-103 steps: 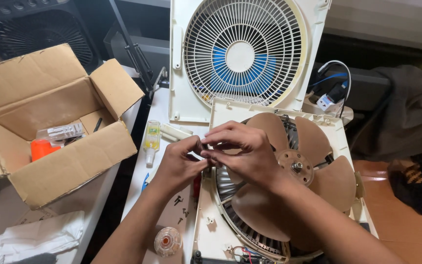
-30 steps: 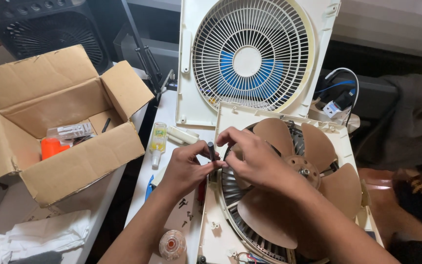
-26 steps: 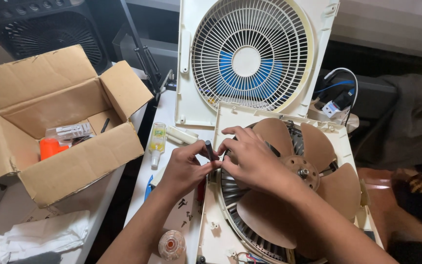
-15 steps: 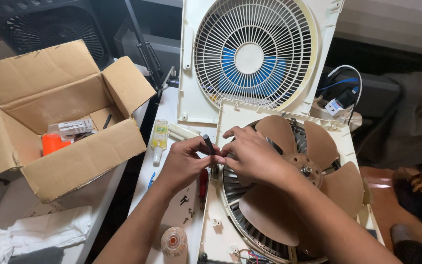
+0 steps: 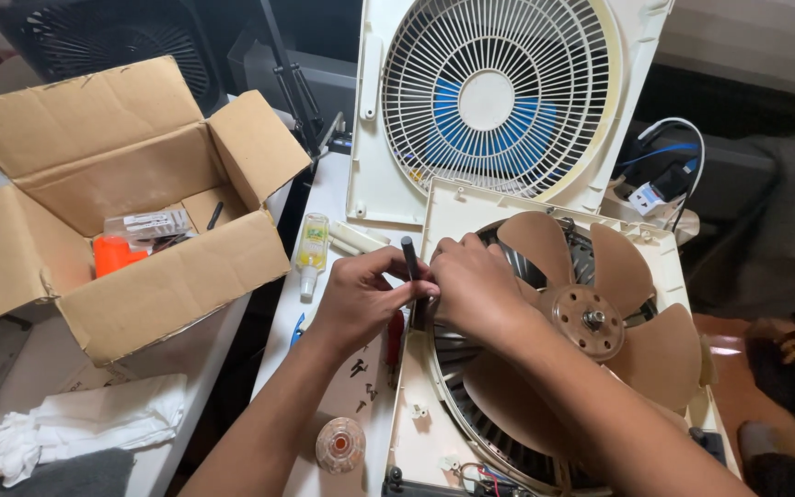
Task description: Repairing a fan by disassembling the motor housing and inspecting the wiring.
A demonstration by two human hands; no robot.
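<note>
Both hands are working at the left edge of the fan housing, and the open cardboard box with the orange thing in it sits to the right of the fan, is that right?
Not quite: in the head view the cardboard box sits left of the fan housing, not right. Both hands, left and right, are at its left edge.

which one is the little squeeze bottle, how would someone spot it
Start at the open cardboard box on the left, then look just right of its front flap, on the white table. The small bottle lies there, above the left hand. It alone is clear with a yellow label and a white nozzle.
</note>
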